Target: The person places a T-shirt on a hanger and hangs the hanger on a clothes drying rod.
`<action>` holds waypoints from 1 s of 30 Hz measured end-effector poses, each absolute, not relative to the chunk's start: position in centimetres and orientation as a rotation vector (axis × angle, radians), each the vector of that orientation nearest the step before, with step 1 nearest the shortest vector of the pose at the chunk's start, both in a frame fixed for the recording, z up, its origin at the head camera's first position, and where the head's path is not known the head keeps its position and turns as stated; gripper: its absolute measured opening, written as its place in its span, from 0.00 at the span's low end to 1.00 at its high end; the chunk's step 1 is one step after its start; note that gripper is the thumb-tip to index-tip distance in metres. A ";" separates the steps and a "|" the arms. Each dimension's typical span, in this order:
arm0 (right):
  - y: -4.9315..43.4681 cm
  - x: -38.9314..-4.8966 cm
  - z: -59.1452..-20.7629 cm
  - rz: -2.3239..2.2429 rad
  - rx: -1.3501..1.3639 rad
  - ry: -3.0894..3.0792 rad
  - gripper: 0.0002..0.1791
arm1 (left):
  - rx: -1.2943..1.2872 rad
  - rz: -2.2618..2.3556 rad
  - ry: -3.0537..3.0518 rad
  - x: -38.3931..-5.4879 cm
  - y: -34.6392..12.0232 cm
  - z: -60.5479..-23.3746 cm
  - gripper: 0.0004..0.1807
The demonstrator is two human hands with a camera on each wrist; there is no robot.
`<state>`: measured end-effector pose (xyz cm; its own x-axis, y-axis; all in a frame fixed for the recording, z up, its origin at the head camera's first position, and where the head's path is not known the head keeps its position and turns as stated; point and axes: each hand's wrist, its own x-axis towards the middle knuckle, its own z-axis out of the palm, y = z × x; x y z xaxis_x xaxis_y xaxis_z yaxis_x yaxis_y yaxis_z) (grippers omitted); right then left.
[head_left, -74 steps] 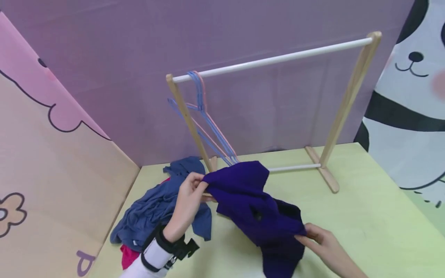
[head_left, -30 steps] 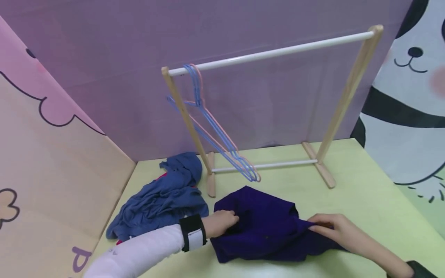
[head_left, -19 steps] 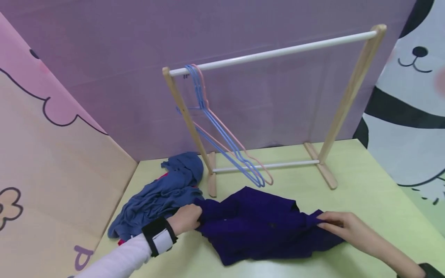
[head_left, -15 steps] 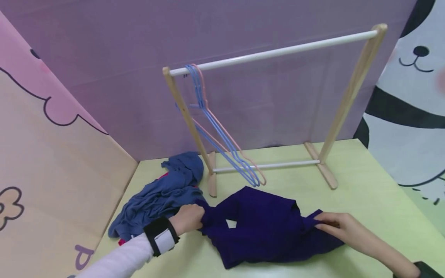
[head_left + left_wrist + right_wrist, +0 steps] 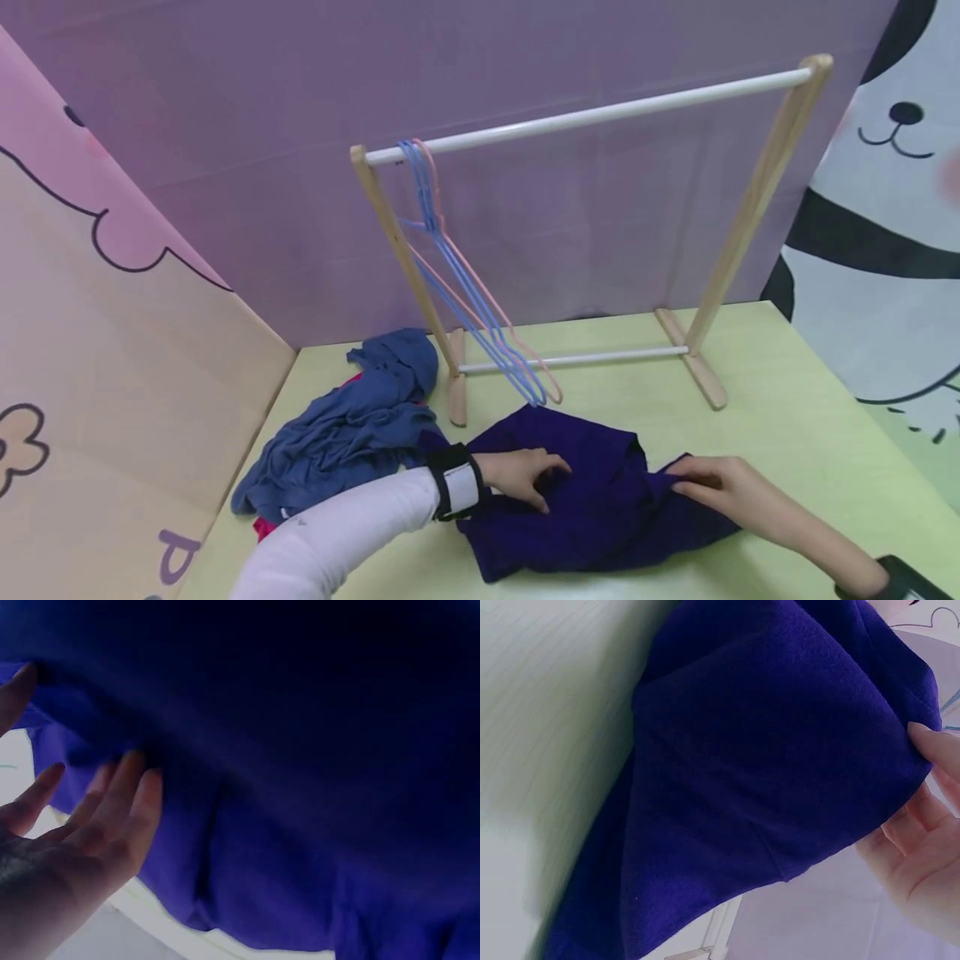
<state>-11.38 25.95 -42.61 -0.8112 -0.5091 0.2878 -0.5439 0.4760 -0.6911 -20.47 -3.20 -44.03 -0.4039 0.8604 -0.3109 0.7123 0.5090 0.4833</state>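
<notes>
A dark purple garment [image 5: 592, 492] lies rumpled on the table in the head view; its exact kind is unclear. My left hand [image 5: 521, 475] reaches over its left part, thumb and fingers spread apart with nothing gripped. In the left wrist view the fingers [image 5: 124, 810] of that hand are loosely extended beside the purple cloth [image 5: 262, 855]. At the garment's right side, my right hand [image 5: 738, 496] pinches an edge between thumb and fingers. The right wrist view shows the same pinch, with purple cloth [image 5: 765, 765] draping from the hand [image 5: 922, 855].
Behind the garment stands a wooden rack with a white top rail [image 5: 600, 115]. Several blue and pink hangers [image 5: 480, 292] hang at its left end, reaching down close to the garment. A heap of blue clothes [image 5: 345, 425] with some red cloth lies at left on the table [image 5: 810, 417].
The garment has come down from a lifted position onto the table. My left hand pulled its left part outward, then let go and moved right over it. My right hand keeps its pinch.
</notes>
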 end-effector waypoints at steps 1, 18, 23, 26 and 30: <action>26.0 -11.4 -42.7 1.272 0.959 -2.656 0.11 | 1.291 0.355 2.218 -20.4 -3.1 -44.3 0.30; 25.9 -12.3 -42.2 1.170 0.919 -2.622 0.09 | 1.370 0.522 2.317 -20.5 -6.8 -43.1 0.11; 25.8 -12.9 -40.7 1.121 0.885 -2.631 0.08 | 1.154 0.838 2.375 -20.6 -8.6 -40.5 0.11; 25.6 -13.8 -39.7 1.087 0.884 -2.621 0.08 | 1.057 1.017 2.397 -20.5 -9.5 -38.9 0.10; 25.2 -15.6 -38.9 1.101 0.897 -2.602 0.08 | 1.036 1.147 2.454 -20.5 -10.7 -37.5 0.07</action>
